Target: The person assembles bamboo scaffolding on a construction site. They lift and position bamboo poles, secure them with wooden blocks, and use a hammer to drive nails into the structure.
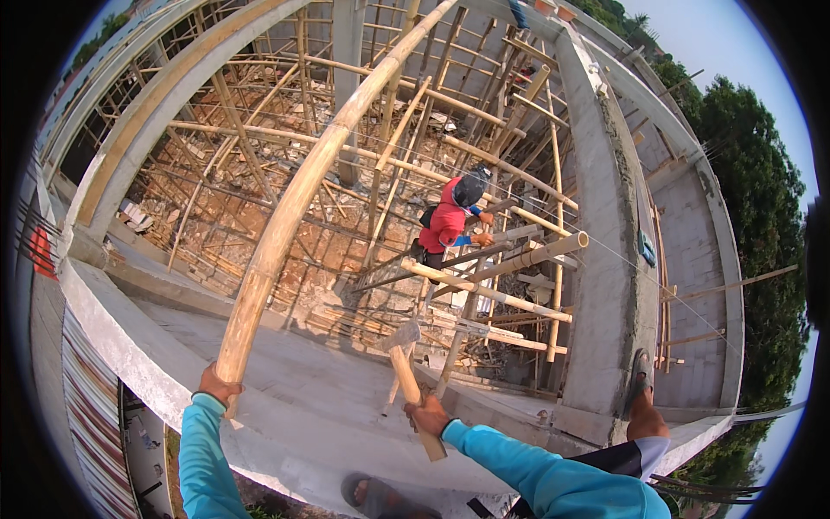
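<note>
My left hand (220,383) is closed round the near end of a long, thick bamboo pole (298,195). The pole slants up and away across the open bay toward the top of the view. In my right hand (427,415) is a hammer (403,372) with a thick wooden handle, its grey head pointing away from me. The fingers wrap the handle's lower half, and its butt sticks out below them. Beneath both hands runs a grey concrete ledge (320,389). My sandalled feet stand on concrete, one (372,495) at the bottom and the other (640,381) at the right.
Below, a person in a red vest and dark head covering (450,216) works among bamboo scaffolding (501,298). Rubble-strewn ground (216,195) lies far down inside the beams. A concrete beam (601,216) with a thin string beside it runs away at the right; trees (743,164) stand beyond.
</note>
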Motion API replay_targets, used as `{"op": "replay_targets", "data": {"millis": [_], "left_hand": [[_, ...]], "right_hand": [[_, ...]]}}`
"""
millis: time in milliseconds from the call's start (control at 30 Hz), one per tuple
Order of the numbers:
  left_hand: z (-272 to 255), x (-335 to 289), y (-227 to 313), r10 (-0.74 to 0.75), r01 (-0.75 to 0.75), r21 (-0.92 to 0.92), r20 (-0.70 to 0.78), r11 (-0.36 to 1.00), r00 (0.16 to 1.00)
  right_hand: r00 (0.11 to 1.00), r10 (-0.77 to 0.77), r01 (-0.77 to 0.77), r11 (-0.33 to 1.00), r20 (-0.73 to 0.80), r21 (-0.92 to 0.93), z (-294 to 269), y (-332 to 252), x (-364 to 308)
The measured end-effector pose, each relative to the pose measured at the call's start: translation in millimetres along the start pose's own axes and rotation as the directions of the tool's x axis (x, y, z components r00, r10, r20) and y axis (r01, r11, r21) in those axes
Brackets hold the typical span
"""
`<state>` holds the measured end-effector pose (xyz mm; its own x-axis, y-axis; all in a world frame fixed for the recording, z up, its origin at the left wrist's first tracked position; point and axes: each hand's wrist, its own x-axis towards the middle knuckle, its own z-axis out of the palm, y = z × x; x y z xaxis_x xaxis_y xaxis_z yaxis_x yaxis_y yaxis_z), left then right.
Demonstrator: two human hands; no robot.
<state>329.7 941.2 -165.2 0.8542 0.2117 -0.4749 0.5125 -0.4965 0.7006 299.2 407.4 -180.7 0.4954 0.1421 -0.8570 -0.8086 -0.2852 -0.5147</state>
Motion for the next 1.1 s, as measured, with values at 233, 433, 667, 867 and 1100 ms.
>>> {"op": "replay_targets", "data": {"millis": [233,433,667,867,1100], "left_hand": [[0.5,-3.5,15.9,-0.067,0.067,0.031,0.000,0.997,0.998],[-0.4,-4.7,10.8,-0.041,0.041,0.019,-0.004,0.999,0.999],[0.0,-7.5,18.4,-0.023,0.023,0.029,-0.010,0.999,1.000],[-2.0,-2.7,4.8,-0.035,0.035,0.043,-0.003,0.998,0.999],[0.4,-7.3,15.4,-0.031,0.031,0.033,-0.017,0.999,0.999]], "right_hand": [[0.999,-0.034,0.034,0.998,-0.021,0.044,-2.3,6.7,4.3],[0.999,-0.017,0.021,0.992,-0.037,0.122,-1.1,5.6,-0.5],[0.998,0.019,-0.011,0.992,-0.059,0.123,0.8,2.9,-8.3],[0.999,0.010,-0.004,0.994,-0.052,0.106,-2.3,8.7,-5.1],[0.998,-0.012,0.019,0.993,-0.059,0.115,-6.0,15.1,4.7]]}}
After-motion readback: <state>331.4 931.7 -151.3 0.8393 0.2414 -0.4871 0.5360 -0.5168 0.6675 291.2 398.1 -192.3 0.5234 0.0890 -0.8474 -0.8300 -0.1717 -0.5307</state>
